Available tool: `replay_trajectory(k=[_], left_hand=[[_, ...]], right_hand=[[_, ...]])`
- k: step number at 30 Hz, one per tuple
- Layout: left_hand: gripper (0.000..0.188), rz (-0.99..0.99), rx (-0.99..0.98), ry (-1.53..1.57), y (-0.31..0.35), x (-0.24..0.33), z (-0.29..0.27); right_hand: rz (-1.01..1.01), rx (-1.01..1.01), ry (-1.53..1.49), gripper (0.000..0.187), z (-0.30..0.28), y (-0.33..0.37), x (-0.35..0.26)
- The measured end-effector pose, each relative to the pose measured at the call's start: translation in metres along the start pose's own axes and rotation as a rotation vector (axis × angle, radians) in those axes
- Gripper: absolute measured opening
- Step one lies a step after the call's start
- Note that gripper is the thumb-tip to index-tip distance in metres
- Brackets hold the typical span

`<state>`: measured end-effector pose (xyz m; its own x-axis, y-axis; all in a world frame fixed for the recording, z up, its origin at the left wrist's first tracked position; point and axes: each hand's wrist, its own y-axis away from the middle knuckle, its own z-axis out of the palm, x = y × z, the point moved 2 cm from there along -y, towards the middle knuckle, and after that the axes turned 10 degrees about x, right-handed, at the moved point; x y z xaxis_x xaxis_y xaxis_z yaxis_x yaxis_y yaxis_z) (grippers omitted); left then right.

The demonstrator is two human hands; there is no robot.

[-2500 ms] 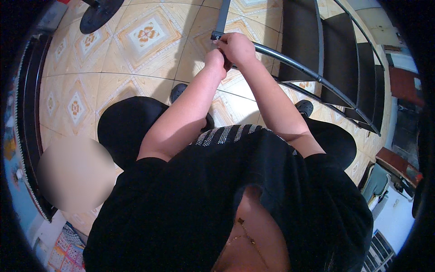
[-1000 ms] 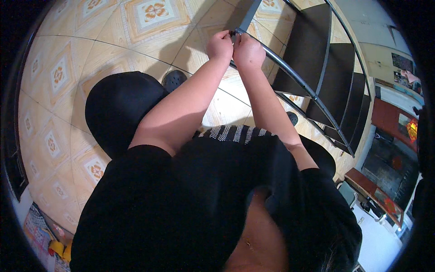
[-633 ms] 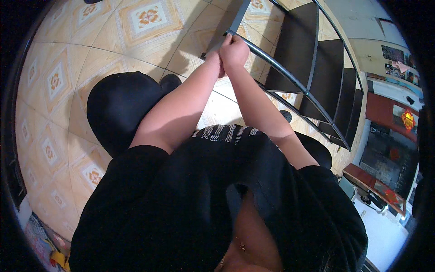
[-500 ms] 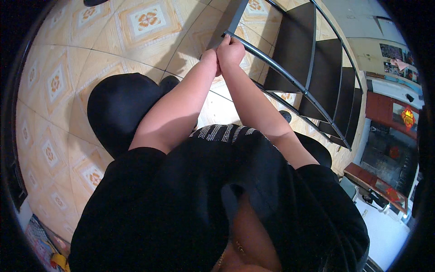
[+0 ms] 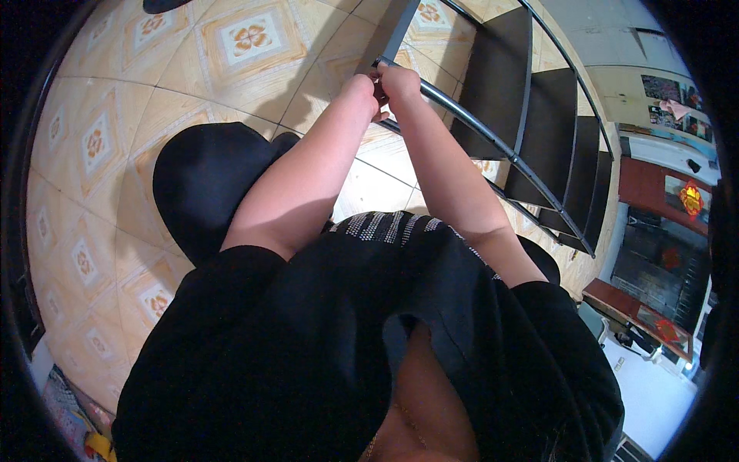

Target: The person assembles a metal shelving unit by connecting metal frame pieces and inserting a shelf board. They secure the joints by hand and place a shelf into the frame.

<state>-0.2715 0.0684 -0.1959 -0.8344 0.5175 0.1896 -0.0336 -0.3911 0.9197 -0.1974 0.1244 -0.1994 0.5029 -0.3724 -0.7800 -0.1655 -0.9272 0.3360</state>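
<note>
A black shelf rack [image 5: 493, 69] lies tipped over on the tiled floor, its dark boards joined by a black metal tube [image 5: 469, 121] that runs from my hands toward the lower right. At the tube's far end, my right hand [image 5: 399, 80] is closed on it, with the fingers bent down around it. My left hand [image 5: 359, 90] touches the right one's fingertips at that same end. Its fingers look bent inward, mostly hidden behind its wrist; whatever small thing may be between them cannot be made out.
Patterned floor tiles [image 5: 249, 37] spread to the left. My bent knee [image 5: 204, 181] in black is beside my left forearm. At the right, a white cabinet [image 5: 654, 393] and a red-brown framed unit [image 5: 643, 181] stand by the wall. Colourful cloth [image 5: 65, 412] lies at the lower left.
My hands have parted slightly at the tube's end, with the right one shifting a little right and its fingers now showing below. The rack has barely moved.
</note>
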Motion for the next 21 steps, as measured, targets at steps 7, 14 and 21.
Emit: replay_trajectory(k=[7, 14, 21], left_hand=[[0.027, -0.016, 0.021, 0.076, 0.007, -0.008, 0.006], [0.025, -0.08, -0.071, 0.217, -0.003, 0.003, 0.018], [0.024, 0.184, -0.034, 0.391, -0.041, 0.012, 0.017]], right_hand=[[0.039, 0.003, 0.157, 0.028, -0.016, 0.038, -0.035], [-0.031, 0.097, 0.206, 0.031, -0.018, 0.044, -0.038], [-0.029, 0.183, 0.015, 0.026, -0.006, 0.032, -0.017]])
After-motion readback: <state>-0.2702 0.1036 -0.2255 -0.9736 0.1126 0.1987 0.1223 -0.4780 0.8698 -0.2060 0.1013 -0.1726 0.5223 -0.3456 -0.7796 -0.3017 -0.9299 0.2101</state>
